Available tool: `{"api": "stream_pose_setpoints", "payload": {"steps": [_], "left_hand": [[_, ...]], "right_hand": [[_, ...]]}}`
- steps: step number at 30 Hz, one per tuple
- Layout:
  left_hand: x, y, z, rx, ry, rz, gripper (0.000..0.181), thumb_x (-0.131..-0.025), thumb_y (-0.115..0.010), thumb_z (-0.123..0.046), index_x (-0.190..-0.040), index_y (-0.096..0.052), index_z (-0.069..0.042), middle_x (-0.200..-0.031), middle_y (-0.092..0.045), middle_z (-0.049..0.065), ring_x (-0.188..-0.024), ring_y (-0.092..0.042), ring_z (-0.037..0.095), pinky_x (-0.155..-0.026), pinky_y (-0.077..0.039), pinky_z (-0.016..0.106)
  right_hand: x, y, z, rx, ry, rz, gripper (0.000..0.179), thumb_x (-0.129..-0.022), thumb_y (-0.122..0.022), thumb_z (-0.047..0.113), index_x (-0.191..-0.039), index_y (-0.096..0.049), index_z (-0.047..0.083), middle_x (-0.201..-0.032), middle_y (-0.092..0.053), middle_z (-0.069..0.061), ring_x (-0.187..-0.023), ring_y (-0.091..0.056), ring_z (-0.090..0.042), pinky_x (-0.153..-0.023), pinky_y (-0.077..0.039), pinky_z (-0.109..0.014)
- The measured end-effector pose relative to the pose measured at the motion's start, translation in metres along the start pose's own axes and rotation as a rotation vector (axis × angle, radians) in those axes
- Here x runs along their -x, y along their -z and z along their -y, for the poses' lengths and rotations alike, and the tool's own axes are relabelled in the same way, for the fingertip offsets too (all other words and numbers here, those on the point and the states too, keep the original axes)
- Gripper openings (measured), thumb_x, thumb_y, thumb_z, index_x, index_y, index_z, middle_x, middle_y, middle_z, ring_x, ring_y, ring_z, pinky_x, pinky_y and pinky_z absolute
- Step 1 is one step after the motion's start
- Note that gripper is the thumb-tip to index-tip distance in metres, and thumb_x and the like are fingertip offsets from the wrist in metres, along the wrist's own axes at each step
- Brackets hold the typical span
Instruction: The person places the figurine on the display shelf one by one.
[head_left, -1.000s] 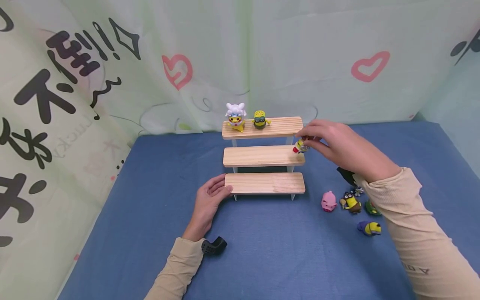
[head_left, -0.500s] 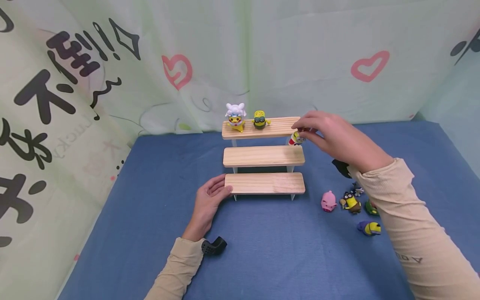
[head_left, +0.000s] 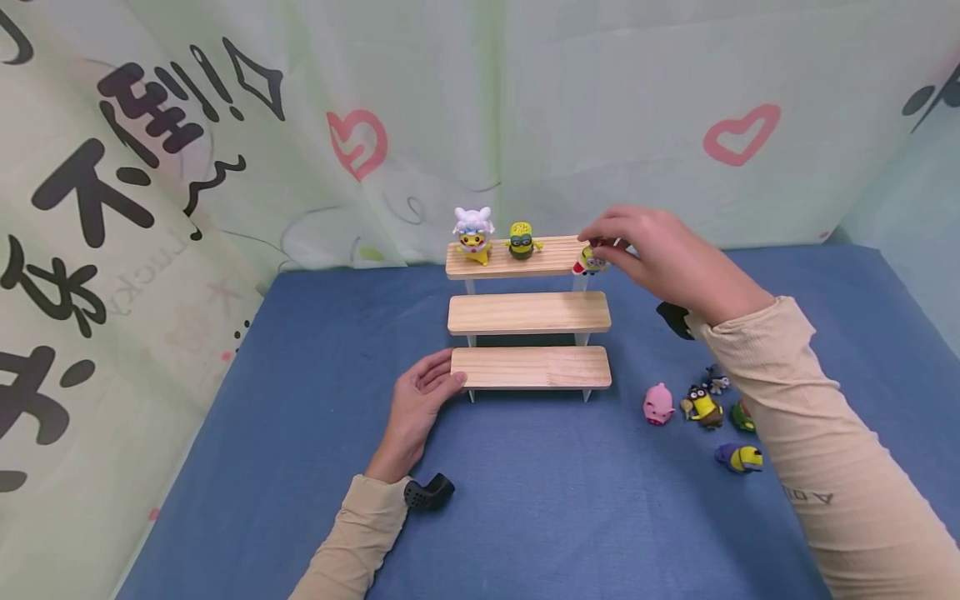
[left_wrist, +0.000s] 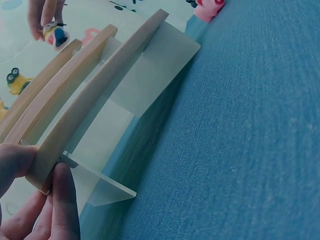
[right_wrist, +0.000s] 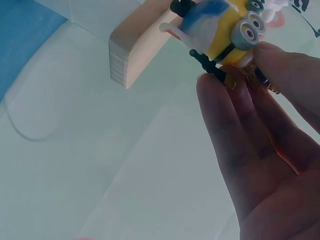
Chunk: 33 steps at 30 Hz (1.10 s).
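Note:
My right hand [head_left: 652, 250] pinches a minion figurine [right_wrist: 220, 32] between thumb and fingers at the right end of the top wooden shelf. The figurine is yellow with silver goggles and a white, blue and red body. My left hand [head_left: 426, 392] grips the left end of the bottom shelf [left_wrist: 95, 105] of a three-step display stand, thumb on top and fingers beneath. On the top shelf [head_left: 558, 258], a yellow figurine in a white hood [head_left: 473, 236] stands at the left. Beside it is a yellow and dark green minion figurine [head_left: 521, 241].
Right of the stand, on the blue cloth [head_left: 525, 500], lie a pink pig figurine [head_left: 658, 404], a brown and yellow minion [head_left: 702, 407], a purple and yellow figurine [head_left: 739, 457], a green figurine [head_left: 742, 417] and a small grey one [head_left: 717, 379]. A printed curtain [head_left: 600, 100] hangs behind.
My right hand has lifted the minion figurine from beside the middle shelf up and slightly left to the top shelf's right end. My left hand keeps its grip on the bottom shelf.

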<state>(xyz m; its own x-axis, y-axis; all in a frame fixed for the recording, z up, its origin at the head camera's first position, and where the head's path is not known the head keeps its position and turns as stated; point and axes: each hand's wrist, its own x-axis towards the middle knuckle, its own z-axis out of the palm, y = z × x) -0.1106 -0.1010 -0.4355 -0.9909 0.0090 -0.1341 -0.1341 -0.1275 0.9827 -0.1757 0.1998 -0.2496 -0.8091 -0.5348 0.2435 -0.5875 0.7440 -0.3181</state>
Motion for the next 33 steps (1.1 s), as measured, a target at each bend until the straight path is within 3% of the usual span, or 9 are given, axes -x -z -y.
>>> {"api": "stream_pose_setpoints", "payload": {"steps": [7, 14, 33], "left_hand": [[0.0, 0.0, 0.0, -0.002, -0.006, 0.001, 0.046, -0.089, -0.073, -0.003, -0.133, -0.058, -0.002, -0.127, -0.063, 0.018, -0.102, -0.067, 0.016, -0.085, -0.06, 0.027], [-0.001, 0.0, 0.0, -0.008, -0.005, 0.003, 0.047, -0.089, -0.073, -0.003, -0.133, -0.058, -0.002, -0.127, -0.063, 0.018, -0.103, -0.067, 0.017, -0.085, -0.06, 0.028], [0.0, 0.0, 0.0, -0.019, 0.001, -0.006, 0.048, -0.088, -0.074, -0.004, -0.133, -0.058, -0.002, -0.126, -0.063, 0.017, -0.104, -0.067, 0.017, -0.084, -0.06, 0.027]], "right_hand": [[-0.006, -0.001, -0.002, 0.032, -0.005, -0.003, 0.025, -0.092, -0.067, 0.0, -0.117, -0.069, -0.001, -0.106, -0.067, -0.016, -0.086, -0.064, -0.026, -0.074, -0.056, -0.044], [-0.012, -0.003, -0.004, 0.025, -0.033, 0.01, 0.024, -0.093, -0.066, 0.0, -0.117, -0.068, -0.002, -0.108, -0.066, -0.018, -0.097, -0.064, -0.032, -0.083, -0.055, -0.048], [-0.026, -0.004, -0.009, 0.019, -0.054, 0.013, 0.026, -0.093, -0.067, 0.001, -0.118, -0.067, -0.003, -0.111, -0.066, -0.02, -0.098, -0.064, -0.033, -0.086, -0.055, -0.049]]}}
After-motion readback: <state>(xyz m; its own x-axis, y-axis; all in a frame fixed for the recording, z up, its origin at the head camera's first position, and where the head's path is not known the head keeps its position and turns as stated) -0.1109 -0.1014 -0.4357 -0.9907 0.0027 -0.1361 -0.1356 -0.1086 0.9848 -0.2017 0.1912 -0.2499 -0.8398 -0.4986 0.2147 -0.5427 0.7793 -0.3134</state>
